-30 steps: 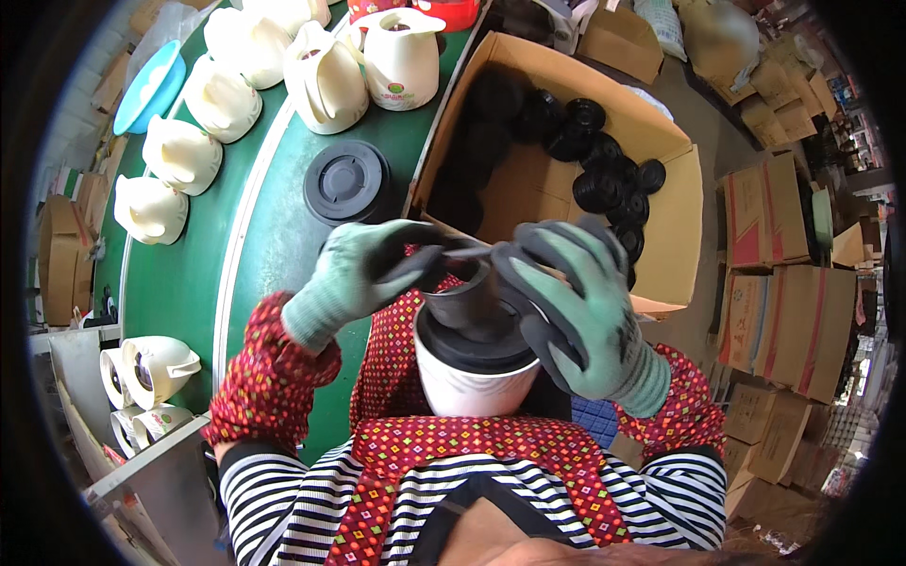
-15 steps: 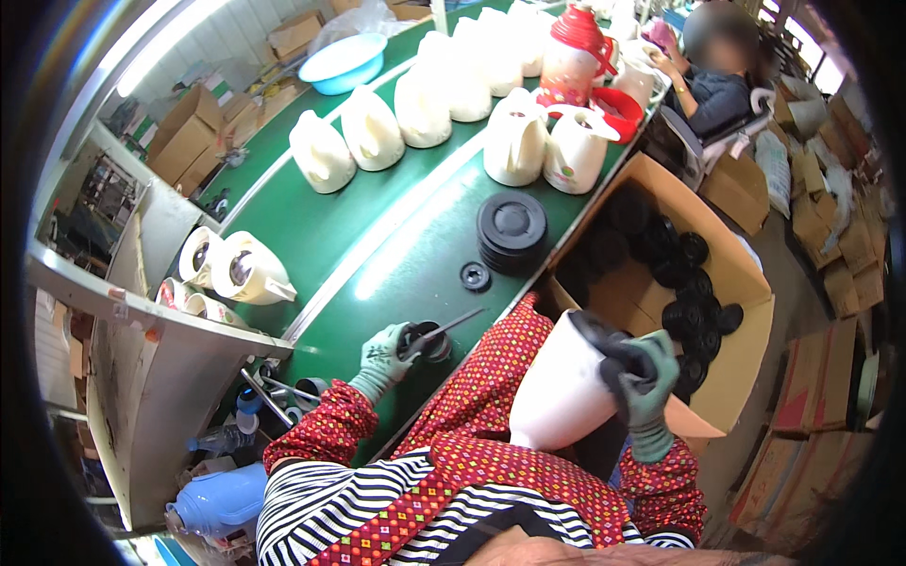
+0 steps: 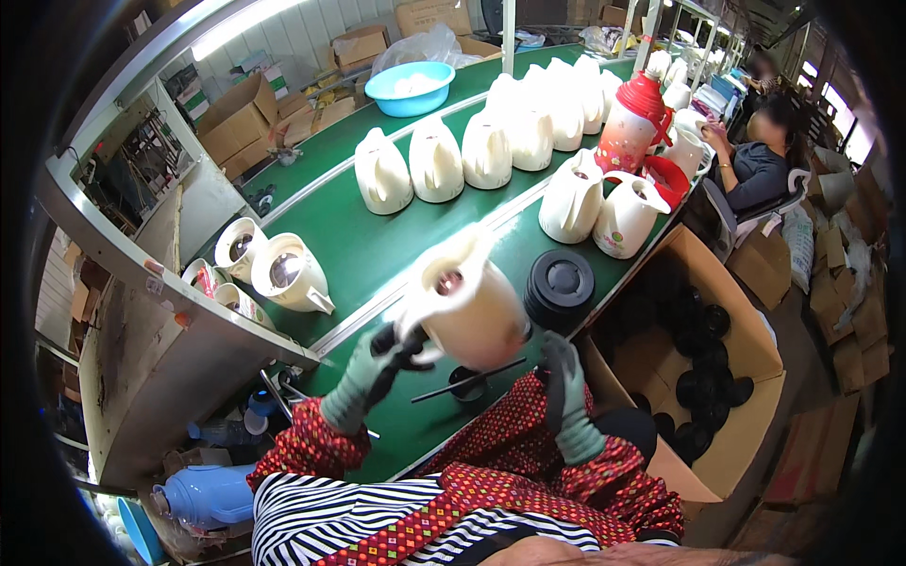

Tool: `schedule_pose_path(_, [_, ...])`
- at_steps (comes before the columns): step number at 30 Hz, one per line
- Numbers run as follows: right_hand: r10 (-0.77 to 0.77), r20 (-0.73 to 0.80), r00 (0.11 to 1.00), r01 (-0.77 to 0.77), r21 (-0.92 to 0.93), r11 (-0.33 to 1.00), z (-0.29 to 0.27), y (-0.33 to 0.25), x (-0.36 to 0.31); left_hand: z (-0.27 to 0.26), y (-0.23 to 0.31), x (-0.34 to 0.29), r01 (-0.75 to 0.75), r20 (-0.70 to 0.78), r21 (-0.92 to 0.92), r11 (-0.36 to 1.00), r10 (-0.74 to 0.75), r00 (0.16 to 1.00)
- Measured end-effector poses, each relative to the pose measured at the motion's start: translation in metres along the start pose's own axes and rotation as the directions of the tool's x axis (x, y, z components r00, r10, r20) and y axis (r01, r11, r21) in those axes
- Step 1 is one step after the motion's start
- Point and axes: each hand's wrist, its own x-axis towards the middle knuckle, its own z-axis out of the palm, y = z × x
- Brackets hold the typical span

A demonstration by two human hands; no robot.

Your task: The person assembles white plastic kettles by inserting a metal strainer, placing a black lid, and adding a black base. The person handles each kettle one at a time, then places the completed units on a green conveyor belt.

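A cream-white vacuum jug, blurred by motion, is upright above the green bench near its front edge. My left hand, in a grey-green glove with dark fingers, is closed around its handle. My right hand, gloved alike, is beside the jug's lower right side; its fingers are stretched out and hold nothing. Below the jug, a thin dark rod-like tool lies across a small black round part. A stack of black discs stands on the bench to the right of the jug.
Several white jugs stand along the belt, with a red flask and two jugs at right. An open carton of black parts is beside my right arm. Left are lying jugs and a metal frame. A person sits beyond.
The jug, earlier upside down in my right hand by my lap, is now upright over the bench in my left. The rod-like tool has left my left hand. The view has shifted.
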Motion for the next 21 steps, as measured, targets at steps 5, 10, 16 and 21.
schedule_pose_path(5, [-0.287, 0.321, 0.903, 0.403, -0.394, 0.826, -0.011, 0.030, -0.018, -0.059, -0.006, 0.150, -0.093, -0.258, 0.222, 0.971, 0.151, 0.954])
schedule_pose_path(10, [-0.313, 0.449, 0.837, 0.536, -0.559, 0.632, -0.008, 0.017, -0.024, -0.110, -0.040, 0.270, -0.027, -0.511, 0.153, 0.988, 0.102, 0.853])
schedule_pose_path(16, [-0.299, 0.487, 0.821, 0.558, -0.568, 0.605, -0.004, 0.019, -0.019, -0.120, -0.039, 0.259, 0.147, -0.541, 0.541, 0.828, 0.209, 0.814])
schedule_pose_path(21, [-0.297, 0.498, 0.815, 0.570, -0.593, 0.568, -0.004, 0.019, -0.022, -0.122, -0.027, 0.139, 0.290, -0.324, 0.942, 0.169, 0.680, 0.658])
